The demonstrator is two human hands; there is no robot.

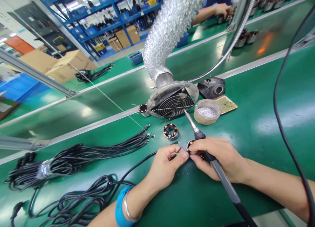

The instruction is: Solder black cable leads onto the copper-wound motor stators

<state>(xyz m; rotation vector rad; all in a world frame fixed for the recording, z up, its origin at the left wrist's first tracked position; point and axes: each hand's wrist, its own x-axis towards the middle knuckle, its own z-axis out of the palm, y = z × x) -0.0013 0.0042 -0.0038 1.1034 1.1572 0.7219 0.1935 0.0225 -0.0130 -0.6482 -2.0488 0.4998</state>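
My left hand [167, 164], with a blue band and a silver bangle at the wrist, pinches thin wires at the end of a black cable [145, 159]. Touching its fingertips, my right hand [219, 156] holds a soldering iron [221, 174], whose metal tip points up and away to the left. The fingers of that hand are also at a small copper-wound stator [190, 145], mostly hidden behind them. Another stator [170, 131] sits on the green table just beyond my hands. A third stator [144, 110] stands beside the round fume fan [173, 103].
Black cable bundles [59, 166] lie at the left. Behind my right hand are a round tub of metal shavings [207, 111] and a black iron holder [211, 88]. A silver duct [169, 26] hangs above. A co-worker's hand [222, 10] is across the bench.
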